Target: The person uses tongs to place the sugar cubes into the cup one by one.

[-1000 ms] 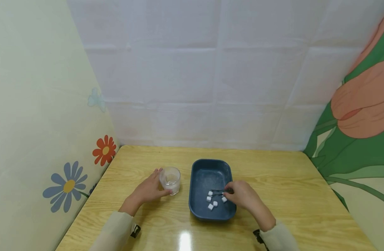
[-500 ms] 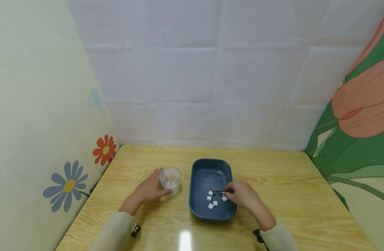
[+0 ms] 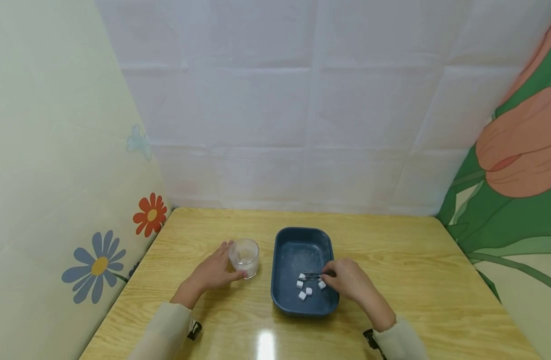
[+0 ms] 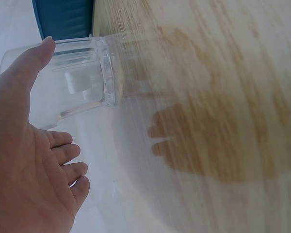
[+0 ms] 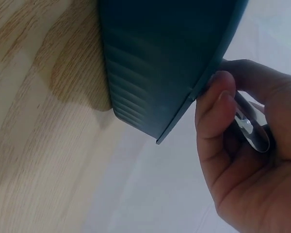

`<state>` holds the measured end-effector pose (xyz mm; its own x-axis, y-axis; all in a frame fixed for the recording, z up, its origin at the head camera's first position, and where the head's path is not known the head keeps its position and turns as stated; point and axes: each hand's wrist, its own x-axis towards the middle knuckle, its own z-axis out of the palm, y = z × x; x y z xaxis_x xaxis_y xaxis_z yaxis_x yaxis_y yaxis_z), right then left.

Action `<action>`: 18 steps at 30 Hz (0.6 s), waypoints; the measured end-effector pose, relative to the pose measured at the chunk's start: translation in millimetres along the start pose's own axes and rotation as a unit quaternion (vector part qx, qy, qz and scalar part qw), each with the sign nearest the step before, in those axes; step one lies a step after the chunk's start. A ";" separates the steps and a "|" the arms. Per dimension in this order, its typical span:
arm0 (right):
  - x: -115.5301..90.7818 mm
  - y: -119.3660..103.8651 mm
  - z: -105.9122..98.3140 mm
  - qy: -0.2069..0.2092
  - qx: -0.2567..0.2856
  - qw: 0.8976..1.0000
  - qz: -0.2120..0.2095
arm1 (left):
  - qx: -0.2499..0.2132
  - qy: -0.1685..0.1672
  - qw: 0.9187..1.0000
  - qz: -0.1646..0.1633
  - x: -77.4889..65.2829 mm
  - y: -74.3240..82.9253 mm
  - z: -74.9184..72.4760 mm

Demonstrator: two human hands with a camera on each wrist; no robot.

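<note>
A clear drinking glass (image 3: pixel 250 252) stands on the table left of the blue tray. My left hand (image 3: pixel 212 270) holds it at the side, thumb on the near side and fingertips on the far side. In the left wrist view white cubes (image 4: pixel 77 80) show through the wall of the glass (image 4: pixel 94 48). My right hand (image 3: pixel 347 279) pinches dark tweezers (image 3: pixel 313 275) over the tray's right rim. Their tips are at the farthest white cube (image 3: pixel 302 276). The tweezers' rounded end (image 5: pixel 259 138) shows in the right wrist view, where the tray wall hides their tips.
The deep blue tray (image 3: pixel 279 255) lies lengthwise on the wooden table (image 3: pixel 383 245), with several white cubes (image 3: pixel 303 295) in its near half. A white sheet (image 3: pixel 266 125) hangs behind the table, and patterned walls flank it.
The tweezers' two arms, spread apart a second ago, have come together at the farthest cube. My left hand, the glass and the tray have stayed in place.
</note>
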<state>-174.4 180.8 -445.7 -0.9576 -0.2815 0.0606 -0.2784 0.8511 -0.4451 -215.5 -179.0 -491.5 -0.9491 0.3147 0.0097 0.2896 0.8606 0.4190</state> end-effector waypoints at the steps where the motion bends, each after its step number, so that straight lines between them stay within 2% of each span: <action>1: 0.0 0.1 -0.2 -0.001 0.002 1.000 0.002 | 0.000 0.000 1.000 0.001 0.1 -0.1 -0.1; 9: 0.3 1.5 -3.2 -0.002 0.008 1.000 -0.017 | 0.002 -0.003 1.000 0.001 0.1 1.5 -1.8; 18: 0.9 -1.9 -5.7 0.014 -0.003 1.000 -0.017 | 0.004 -0.004 1.000 -0.003 0.5 -0.5 0.2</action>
<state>-175.2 181.5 -439.7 -0.9496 -0.2972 0.1000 -0.3103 0.8443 -0.4369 -216.0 -179.2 -491.9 -0.9498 0.3129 -0.0001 0.2852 0.8659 0.4109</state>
